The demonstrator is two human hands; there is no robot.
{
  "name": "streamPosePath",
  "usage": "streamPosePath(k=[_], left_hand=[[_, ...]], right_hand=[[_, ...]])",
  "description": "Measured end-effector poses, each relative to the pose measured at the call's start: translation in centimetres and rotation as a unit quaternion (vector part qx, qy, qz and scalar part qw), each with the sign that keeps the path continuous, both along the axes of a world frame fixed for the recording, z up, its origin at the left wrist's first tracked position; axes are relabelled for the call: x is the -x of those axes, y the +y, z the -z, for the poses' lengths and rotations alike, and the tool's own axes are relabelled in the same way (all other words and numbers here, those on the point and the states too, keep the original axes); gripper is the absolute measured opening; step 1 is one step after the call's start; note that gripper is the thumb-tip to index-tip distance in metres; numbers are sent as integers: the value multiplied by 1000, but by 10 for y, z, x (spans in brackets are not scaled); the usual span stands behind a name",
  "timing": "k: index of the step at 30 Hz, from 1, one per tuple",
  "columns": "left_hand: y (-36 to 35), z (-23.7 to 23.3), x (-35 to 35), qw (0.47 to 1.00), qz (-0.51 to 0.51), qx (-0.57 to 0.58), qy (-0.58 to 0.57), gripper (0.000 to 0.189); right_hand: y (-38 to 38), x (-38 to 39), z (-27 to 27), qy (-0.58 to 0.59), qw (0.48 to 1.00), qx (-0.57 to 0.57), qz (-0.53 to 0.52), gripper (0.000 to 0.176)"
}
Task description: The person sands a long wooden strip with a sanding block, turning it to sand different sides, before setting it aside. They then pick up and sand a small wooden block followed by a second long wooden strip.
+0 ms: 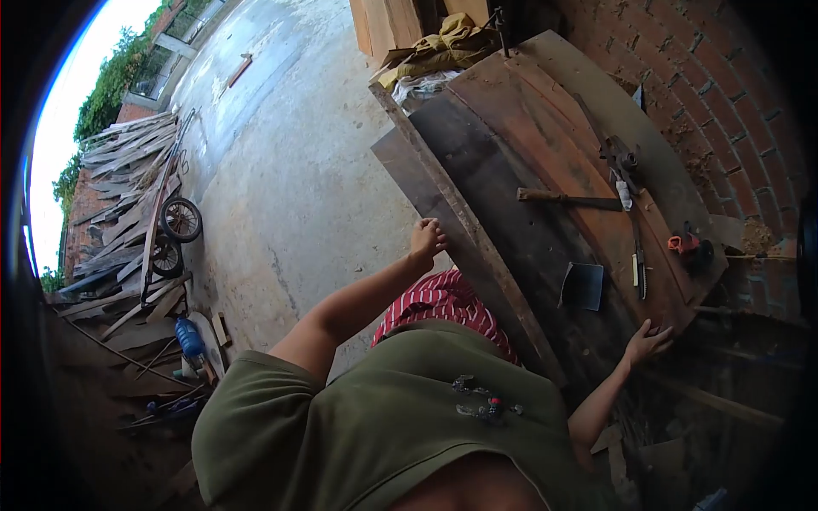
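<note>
A long dark wooden board (503,213) lies on a work surface beside a brick wall. My left hand (426,239) is closed over the narrow strip along the board's left edge (477,247). My right hand (647,342) rests with fingers spread on the near end of a reddish plank (554,136), holding nothing. On the boards lie a hammer (567,198), a dark square sheet (584,285), a thin blade (639,268), a red-handled tool (684,245) and a metal tool (621,157).
The brick wall (724,102) runs along the right. Yellow cloth (447,47) is heaped at the boards' far end. Left across the concrete floor (281,170) stand a wheeled cart (179,220), a plank pile (128,162) and a blue bottle (189,338).
</note>
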State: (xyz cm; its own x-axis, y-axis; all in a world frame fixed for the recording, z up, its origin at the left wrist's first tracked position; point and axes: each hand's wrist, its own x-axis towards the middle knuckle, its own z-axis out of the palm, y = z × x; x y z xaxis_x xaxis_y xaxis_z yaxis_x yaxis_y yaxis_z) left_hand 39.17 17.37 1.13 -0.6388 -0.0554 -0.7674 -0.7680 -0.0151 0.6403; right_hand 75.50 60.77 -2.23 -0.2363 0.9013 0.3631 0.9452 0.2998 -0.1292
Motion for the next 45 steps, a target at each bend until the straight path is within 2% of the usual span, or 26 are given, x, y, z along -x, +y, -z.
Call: streamPosePath(k=[5, 8, 9, 11, 13, 15, 17, 19, 22, 23, 24, 25, 27, 28, 29, 30, 31, 32, 33, 34, 36, 38, 40, 42, 44, 45], left_hand=[[-8, 2, -3, 999, 11, 10, 51, 27], [-13, -3, -1, 999, 16, -9, 49, 34], [-16, 1, 0, 999, 12, -6, 50, 35], [-29, 5, 0, 999, 20, 0, 44, 34], [-40, 11, 0, 1000, -12, 3, 20, 38], [-41, 9, 0, 1000, -25, 6, 11, 38], [-47, 7, -2, 999, -33, 4, 6, 37], [-51, 2, -5, 999, -35, -1, 18, 36], [-55, -10, -9, 999, -34, -12, 37, 33], [-56, -16, -10, 998, -28, -3, 48, 34], [-60, -21, -12, 998, -24, 7, 56, 34], [-63, -23, -11, 998, -35, 18, 52, 34], [-70, -28, -8, 988, 41, 79, 123, 36], [-72, -33, -4, 989, 39, 85, 117, 36], [-72, -38, 2, 974, 85, 125, 171, 33], [-69, -38, 9, 952, 135, 160, 224, 31], [-70, -36, 21, 901, 212, 215, 311, 31], [-70, -32, 30, 834, 289, 259, 393, 31], [-53, -51, 31, 797, 324, 275, 429, 35], [-48, -53, 42, 712, 395, 302, 496, 46], [-23, -74, 54, 576, 495, 304, 575, 60], [-6, -80, 71, 499, 601, 265, 565, 78], [12, -81, 86, 395, 650, 218, 611, 82], [23, -64, 104, 338, 698, 171, 607, 74], [29, -40, 122, 309, 725, 132, 601, 57], [32, -39, 123, 305, 726, 114, 606, 57]], right_hand=[[-11, 24, -14, -50, 994, 23, 95, 55], [-28, 38, -42, -70, 979, 133, 136, 71], [-25, 38, -29, -46, 985, 81, 148, 75], [-27, 60, -48, -18, 995, -3, 100, 77], [-17, 91, -68, -13, 999, -1, 49, 78], [17, 123, -57, 125, 991, -43, -19, 81], [56, 160, -48, 164, 980, 62, 98, 88], [87, 184, -45, 158, 968, 121, 156, 88], [123, 186, -18, 123, 985, 92, 78, 45], [114, 189, -49, 180, 968, 169, 41, 45], [129, 184, -25, 222, 973, 62, -23, 44], [95, 188, -70, 306, 941, 146, -9, 45], [67, 173, -83, 412, 901, 119, -64, 42], [44, 162, -99, 505, 838, 179, -104, 32], [32, 143, -98, 541, 802, 215, -135, 23], [0, 131, -120, 589, 750, 274, -122, 19], [-22, 114, -126, 605, 726, 294, -139, 16], [-45, 95, -134, 579, 752, 282, -136, 15], [-67, 76, -142, 501, 822, 232, -138, 15], [-91, 57, -151, 413, 883, 181, -134, 15], [-144, 35, -163, 417, 894, 131, -99, 16], [-196, 24, -168, 370, 926, 72, -33, 14], [-240, 21, -153, 363, 920, 140, 36, 20], [-268, 35, -131, 294, 933, 207, 13, 27], [-292, 46, -84, 140, 983, 118, 2, 34], [-297, 55, -73, 132, 985, 108, 16, 34]])
